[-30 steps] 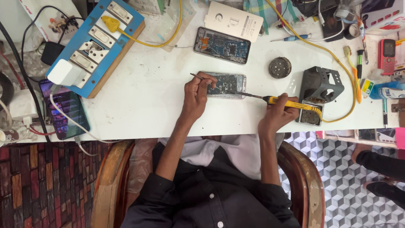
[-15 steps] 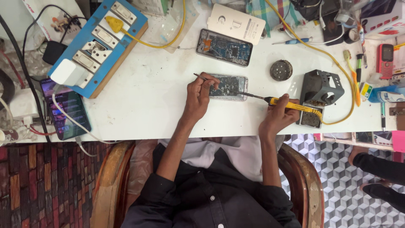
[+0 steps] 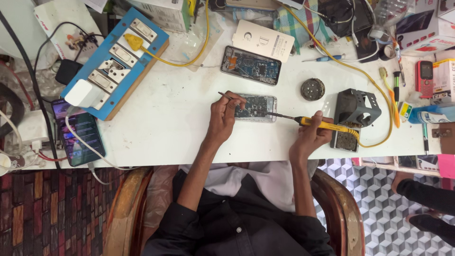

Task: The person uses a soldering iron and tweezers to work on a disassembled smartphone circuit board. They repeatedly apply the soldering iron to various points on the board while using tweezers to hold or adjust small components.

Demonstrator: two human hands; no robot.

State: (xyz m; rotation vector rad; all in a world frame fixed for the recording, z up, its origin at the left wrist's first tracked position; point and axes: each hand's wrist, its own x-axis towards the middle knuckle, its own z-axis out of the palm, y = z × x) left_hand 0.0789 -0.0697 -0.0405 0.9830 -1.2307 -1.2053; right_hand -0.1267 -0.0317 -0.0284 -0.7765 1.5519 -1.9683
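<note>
Nothing moved: left hand (image 3: 222,118) pinches tweezers (image 3: 226,96), right hand (image 3: 310,137) grips soldering iron (image 3: 313,123) on white table (image 3: 189,114).

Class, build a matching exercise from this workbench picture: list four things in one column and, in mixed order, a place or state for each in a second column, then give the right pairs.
Things
1. soldering iron
2. tweezers
3. lit phone
4. round tin

Places or states
A. at the table's left edge, with a white cable plugged in
B. held in the left hand
C. lying loose between the open phone and the black stand
D. held in the right hand, tip on the open phone

Pairs: 1-D, 2-B, 3-A, 4-C
</note>
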